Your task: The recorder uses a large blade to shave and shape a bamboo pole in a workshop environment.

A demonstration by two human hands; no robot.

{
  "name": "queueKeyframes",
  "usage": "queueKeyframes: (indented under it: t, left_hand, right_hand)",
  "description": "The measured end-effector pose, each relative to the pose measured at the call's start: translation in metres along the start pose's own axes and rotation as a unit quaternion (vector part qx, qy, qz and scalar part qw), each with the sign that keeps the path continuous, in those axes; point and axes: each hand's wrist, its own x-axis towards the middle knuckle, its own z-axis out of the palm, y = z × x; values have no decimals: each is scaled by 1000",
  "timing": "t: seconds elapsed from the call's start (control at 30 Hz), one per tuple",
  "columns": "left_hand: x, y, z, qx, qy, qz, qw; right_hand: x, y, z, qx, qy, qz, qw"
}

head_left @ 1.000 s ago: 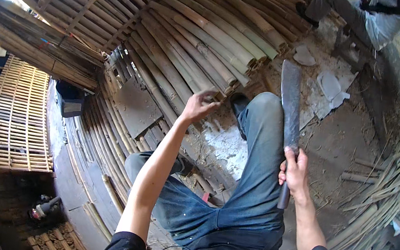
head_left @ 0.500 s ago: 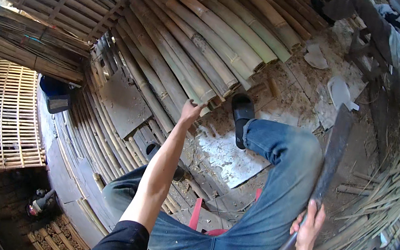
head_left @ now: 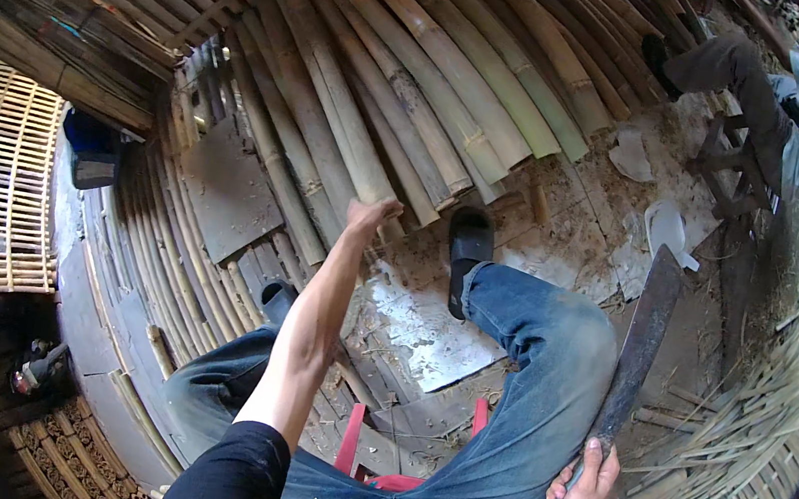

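My left hand (head_left: 374, 216) reaches forward and is closed round the near end of a bamboo pole (head_left: 336, 100). That pole rests over its neighbours in a wide row of bamboo poles (head_left: 497, 86) running away from me. In my right hand (head_left: 589, 484) is the handle of a machete (head_left: 642, 337). Its long dark blade points up and away, beside my right knee. The fingers wrap the handle, and part of the grip shows below them.
Split bamboo strips (head_left: 745, 462) lie heaped along the right side. Another person (head_left: 753, 94) is at the far right by a wooden stool (head_left: 728, 172). A white sheet (head_left: 434, 335) lies on the littered floor before my legs. I sit over a red seat (head_left: 394, 481).
My left hand now grips a pole end, and that pole has come up over the others toward me. The machete stays in my right hand. The whole view has shifted slightly.
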Motion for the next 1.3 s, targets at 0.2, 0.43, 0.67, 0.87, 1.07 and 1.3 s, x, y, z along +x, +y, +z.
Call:
queueKeyframes:
  t: [0.2,0.43,0.67,0.87,1.07,1.3]
  left_hand:
    - [-111,33,-219,-185,-13,55,981]
    - [-332,80,-321,-249,-75,51,964]
    - [-550,-49,-330,-249,-169,130,945]
    - [-636,-122,-310,-256,-229,127,931]
    - [-641,-124,-238,-259,-300,215,892]
    - [-614,-92,-174,-147,-144,371,906]
  right_hand:
    - [8,1,13,14,-113,-35,993]
    - [6,23,15,43,-193,-90,976]
    - [-32,33,41,50,-283,-109,952]
    - [-77,48,82,72,-349,-138,924]
    - [-111,59,99,26,-390,-185,902]
    - [-115,66,97,-38,-424,-200,882]
